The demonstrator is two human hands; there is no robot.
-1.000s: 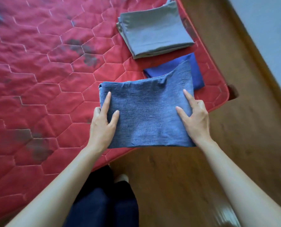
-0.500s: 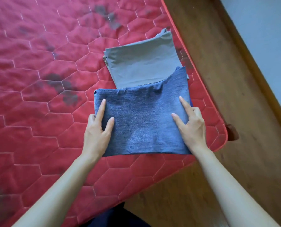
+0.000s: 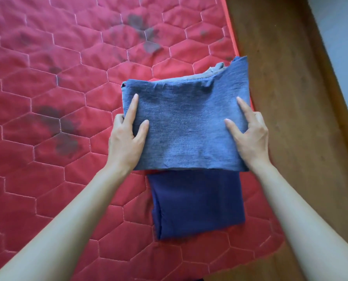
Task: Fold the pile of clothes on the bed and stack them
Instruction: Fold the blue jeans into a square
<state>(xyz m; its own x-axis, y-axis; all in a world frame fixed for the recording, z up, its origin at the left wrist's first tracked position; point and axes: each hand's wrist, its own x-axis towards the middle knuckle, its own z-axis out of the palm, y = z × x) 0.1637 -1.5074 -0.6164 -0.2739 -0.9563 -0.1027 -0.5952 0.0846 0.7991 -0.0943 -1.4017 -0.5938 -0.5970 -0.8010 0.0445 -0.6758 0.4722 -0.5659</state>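
Now both hands gripping one folded denim piece (image 3: 185, 126) near the bed's (image 3: 47, 118) right edge: left hand (image 3: 126, 136) clasping its left side, thumb and forefinger on top, other fingers hidden; right hand (image 3: 250, 134) likewise on its right side. Beneath its far edge, a sliver of grey cloth (image 3: 213, 73). Nearer, partly covered, a folded dark blue garment (image 3: 197, 201) flat on the bed. Wooden floor (image 3: 286, 98) at right.

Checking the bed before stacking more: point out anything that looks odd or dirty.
Dark grey blotches stain the red quilted mattress left of the folded denim; more sit further up.
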